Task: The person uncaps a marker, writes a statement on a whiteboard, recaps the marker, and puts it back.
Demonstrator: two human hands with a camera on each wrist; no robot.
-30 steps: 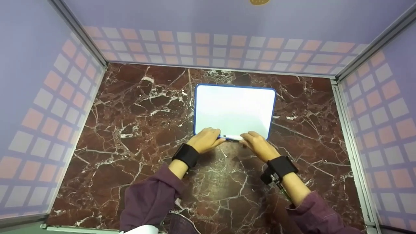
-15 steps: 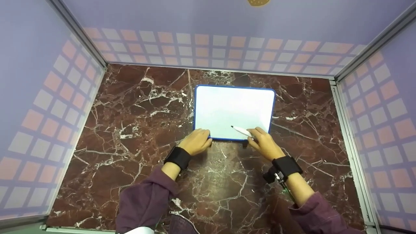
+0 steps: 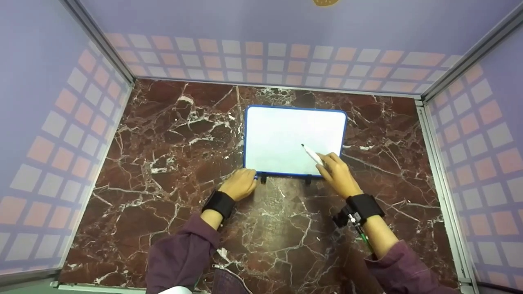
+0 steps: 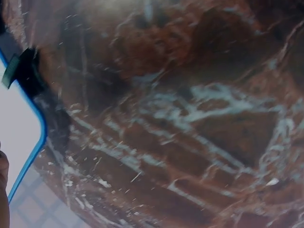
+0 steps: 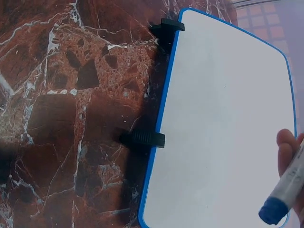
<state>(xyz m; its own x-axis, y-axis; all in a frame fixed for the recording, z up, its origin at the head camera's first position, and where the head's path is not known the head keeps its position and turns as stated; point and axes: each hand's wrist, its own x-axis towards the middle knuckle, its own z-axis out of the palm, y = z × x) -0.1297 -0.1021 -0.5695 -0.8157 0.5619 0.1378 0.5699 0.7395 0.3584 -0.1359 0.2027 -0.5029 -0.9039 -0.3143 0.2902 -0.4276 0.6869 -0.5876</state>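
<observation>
A whiteboard (image 3: 286, 134) with a blue frame leans on two black clip feet (image 3: 308, 179). My right hand (image 3: 338, 174) pinches a white marker (image 3: 314, 155) over its lower right part, dark tip pointing up and left. The marker's blue rear end (image 5: 274, 211) shows in the right wrist view. At the lower left corner of the board rests my left hand (image 3: 238, 183), fingers curled around a small blue marker cap (image 3: 256, 177) that is mostly hidden. Just a finger (image 4: 3, 175) of this hand enters the left wrist view, in front of the white surface.
The board stands on a dark red marbled table (image 3: 184, 163). Lilac walls with pink and white squares (image 3: 253, 61) rise behind it and on both sides. Grey metal strips (image 3: 441, 196) line the table's edges.
The hands have drawn apart: the marker has come out of its cap, and my right hand has lifted it up over the board. My left hand has moved left along the lower edge.
</observation>
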